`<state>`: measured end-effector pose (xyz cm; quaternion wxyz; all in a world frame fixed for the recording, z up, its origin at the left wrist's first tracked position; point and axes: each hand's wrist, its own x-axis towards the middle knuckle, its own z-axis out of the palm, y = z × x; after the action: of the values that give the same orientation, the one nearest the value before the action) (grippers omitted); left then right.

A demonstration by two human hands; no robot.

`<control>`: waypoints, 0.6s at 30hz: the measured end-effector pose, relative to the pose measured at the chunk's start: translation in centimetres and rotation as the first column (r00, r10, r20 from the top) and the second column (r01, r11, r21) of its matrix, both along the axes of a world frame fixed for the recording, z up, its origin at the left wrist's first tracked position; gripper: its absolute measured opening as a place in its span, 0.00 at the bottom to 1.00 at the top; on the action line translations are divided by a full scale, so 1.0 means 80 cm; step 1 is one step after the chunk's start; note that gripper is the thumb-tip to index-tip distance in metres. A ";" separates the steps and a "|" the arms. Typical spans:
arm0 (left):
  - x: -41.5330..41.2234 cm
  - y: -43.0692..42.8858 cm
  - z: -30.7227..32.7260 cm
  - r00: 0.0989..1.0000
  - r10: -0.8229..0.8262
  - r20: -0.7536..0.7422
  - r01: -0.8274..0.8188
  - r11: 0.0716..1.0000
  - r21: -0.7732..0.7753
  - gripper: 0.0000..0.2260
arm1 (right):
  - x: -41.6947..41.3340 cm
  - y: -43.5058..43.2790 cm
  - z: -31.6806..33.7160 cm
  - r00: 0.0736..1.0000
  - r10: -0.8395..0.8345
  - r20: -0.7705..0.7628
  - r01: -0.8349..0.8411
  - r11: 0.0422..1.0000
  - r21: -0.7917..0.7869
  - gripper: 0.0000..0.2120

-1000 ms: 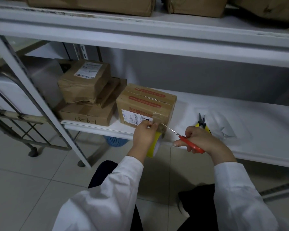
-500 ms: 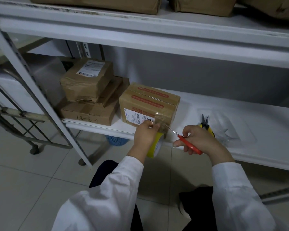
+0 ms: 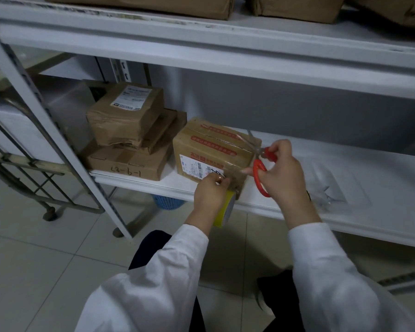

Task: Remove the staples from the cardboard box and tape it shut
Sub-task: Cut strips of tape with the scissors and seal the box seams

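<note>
Now: one brown box point(image 3: 213, 149), red print, shelf's point(image 3: 393, 178) front edge; left hand point(image 3: 207, 195) pinches tape point(image 3: 235, 174), right hand point(image 3: 283, 178) grips scissors point(image 3: 260, 168).

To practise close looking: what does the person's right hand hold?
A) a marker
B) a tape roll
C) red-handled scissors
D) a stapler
C: the right hand grips the scissors by their red handles beside the box; the tape roll is in the left hand.

A left hand point(image 3: 210, 190) holds a tape roll point(image 3: 226, 210) at a cardboard box point(image 3: 209, 149) on a shelf point(image 3: 398, 192). The right hand point(image 3: 284, 174) grips red scissors point(image 3: 259, 167).
</note>
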<state>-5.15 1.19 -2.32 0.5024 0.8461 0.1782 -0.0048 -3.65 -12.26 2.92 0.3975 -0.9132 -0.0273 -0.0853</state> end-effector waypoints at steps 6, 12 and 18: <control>0.000 0.002 0.003 1.000 0.001 -0.017 0.000 0.999 0.033 0.14 | 0.029 0.046 -0.039 0.995 0.047 0.089 -0.036 0.991 -0.130 0.20; 0.006 0.007 0.004 0.999 -0.035 -0.030 0.038 0.994 0.102 0.12 | 0.039 0.045 -0.052 0.995 0.027 0.100 -0.011 0.987 -0.161 0.14; -0.002 0.029 -0.026 0.997 -0.026 -0.067 0.026 1.000 0.003 0.11 | 0.048 0.028 -0.047 0.994 0.087 0.062 -0.077 0.986 -0.146 0.17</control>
<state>-5.31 3.50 -4.39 0.4942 0.8487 0.1840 -0.0395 0.17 -10.00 -0.87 0.3327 -0.9341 -0.0844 -0.0979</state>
